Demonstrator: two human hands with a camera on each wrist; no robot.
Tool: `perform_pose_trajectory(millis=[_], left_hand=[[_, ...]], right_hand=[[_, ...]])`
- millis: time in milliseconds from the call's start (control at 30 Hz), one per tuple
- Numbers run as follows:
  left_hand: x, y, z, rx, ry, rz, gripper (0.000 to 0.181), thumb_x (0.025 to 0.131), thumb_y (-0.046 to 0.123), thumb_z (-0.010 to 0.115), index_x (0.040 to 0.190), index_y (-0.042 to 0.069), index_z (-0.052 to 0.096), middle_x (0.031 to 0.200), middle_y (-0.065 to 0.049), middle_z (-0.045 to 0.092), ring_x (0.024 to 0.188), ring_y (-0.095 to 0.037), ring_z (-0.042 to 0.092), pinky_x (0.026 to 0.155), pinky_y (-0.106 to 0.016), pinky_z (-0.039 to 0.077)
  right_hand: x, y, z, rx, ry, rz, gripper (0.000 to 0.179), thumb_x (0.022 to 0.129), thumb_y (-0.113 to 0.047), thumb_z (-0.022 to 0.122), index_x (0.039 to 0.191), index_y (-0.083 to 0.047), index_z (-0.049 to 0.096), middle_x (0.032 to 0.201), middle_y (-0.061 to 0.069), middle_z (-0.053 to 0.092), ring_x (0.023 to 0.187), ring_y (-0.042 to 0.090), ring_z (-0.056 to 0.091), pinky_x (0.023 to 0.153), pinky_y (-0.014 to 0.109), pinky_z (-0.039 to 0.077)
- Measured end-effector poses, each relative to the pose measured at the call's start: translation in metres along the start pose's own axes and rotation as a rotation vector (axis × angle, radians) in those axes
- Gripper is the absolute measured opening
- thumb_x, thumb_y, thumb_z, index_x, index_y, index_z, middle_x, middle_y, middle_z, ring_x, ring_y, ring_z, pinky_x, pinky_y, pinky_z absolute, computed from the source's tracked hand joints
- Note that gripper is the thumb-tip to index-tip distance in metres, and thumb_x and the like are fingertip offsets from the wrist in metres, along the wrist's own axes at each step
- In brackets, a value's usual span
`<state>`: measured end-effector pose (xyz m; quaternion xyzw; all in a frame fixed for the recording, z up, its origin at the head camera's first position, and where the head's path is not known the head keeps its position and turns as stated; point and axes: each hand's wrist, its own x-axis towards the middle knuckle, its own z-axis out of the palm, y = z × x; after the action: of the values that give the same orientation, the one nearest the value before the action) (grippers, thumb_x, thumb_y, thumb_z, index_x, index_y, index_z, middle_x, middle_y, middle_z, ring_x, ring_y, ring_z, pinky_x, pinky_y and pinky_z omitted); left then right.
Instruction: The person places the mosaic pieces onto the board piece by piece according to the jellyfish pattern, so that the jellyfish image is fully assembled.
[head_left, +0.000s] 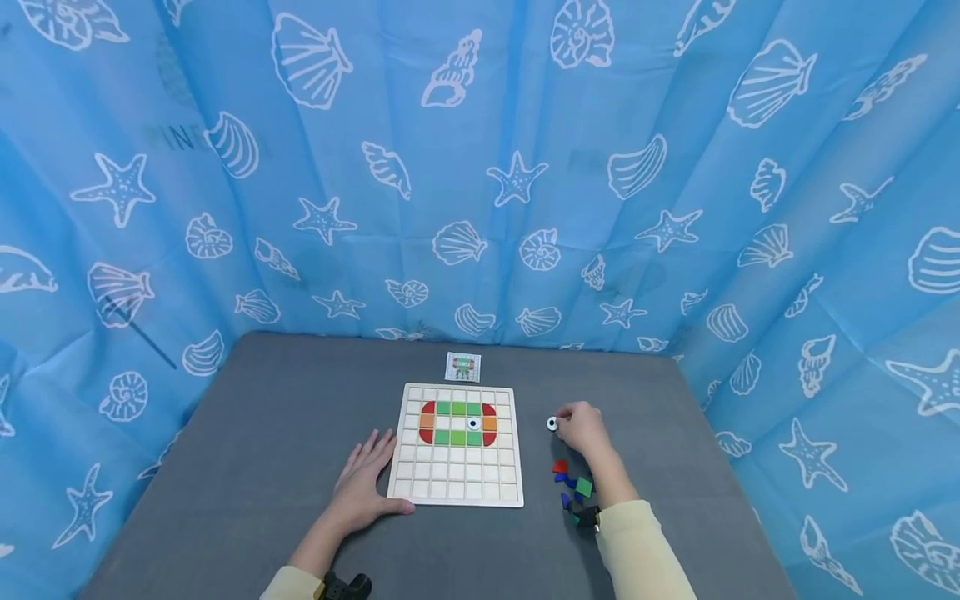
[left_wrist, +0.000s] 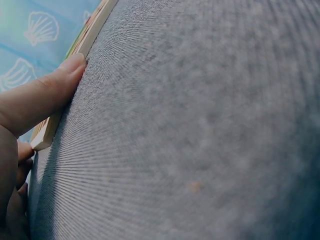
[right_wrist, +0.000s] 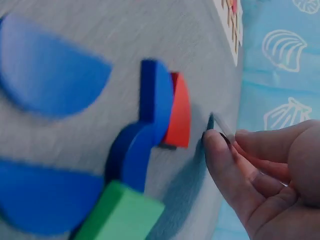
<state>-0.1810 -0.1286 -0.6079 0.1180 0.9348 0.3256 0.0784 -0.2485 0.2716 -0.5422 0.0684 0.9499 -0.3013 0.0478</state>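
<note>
A square wooden grid board [head_left: 456,492] lies on the grey table, bearing red, green and orange tiles set in a rounded ring. One white eye tile [head_left: 473,424] with a black dot sits inside that ring, on its right side. My left hand [head_left: 363,492] touches the board's lower left corner, fingers by the left edge and thumb [left_wrist: 55,85] against the front edge. To the right of the board, my right hand [head_left: 585,429] pinches a second eye tile [head_left: 552,423] between thumb and fingertips, low over the table.
Near my right wrist lie loose pieces: a red quarter-round piece [head_left: 560,466], a green block [head_left: 584,487] and several rounded blue pieces [right_wrist: 50,70]. Behind the board is a small picture card [head_left: 462,367]. A blue shell-print curtain [head_left: 517,250] hangs around the table.
</note>
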Motion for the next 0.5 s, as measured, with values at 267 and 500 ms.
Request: perform_pose_trajectory(millis=[267, 500], left_hand=[[-0.0009, -0.0003, 0.0002, 0.004, 0.018, -0.005, 0.13, 0.06, 0.074, 0.082, 0.161, 0.013, 0.028, 0.168, -0.007, 0.022, 0.157, -0.033, 0.008, 0.125, -0.056, 0.009], [-0.0018, 0.0018, 0.0009, -0.013, 0.02, -0.004, 0.128, 0.06, 0.073, 0.083, 0.16, 0.012, 0.03, 0.168, -0.007, 0.024, 0.157, -0.034, 0.01, 0.125, -0.057, 0.01]], right_hand=[[-0.0008, 0.0065, -0.0005, -0.112, -0.069, -0.095, 0.023, 0.086, -0.015, 0.081, 0.104, -0.003, 0.074, 0.088, 0.005, 0.069, 0.08, 0.02, 0.061, 0.074, 0.042, 0.054], [-0.0014, 0.008, 0.0061, -0.137, -0.038, -0.09, 0.015, 0.09, -0.016, 0.077, 0.098, -0.005, 0.072, 0.086, 0.005, 0.066, 0.077, 0.019, 0.058, 0.072, 0.039, 0.053]])
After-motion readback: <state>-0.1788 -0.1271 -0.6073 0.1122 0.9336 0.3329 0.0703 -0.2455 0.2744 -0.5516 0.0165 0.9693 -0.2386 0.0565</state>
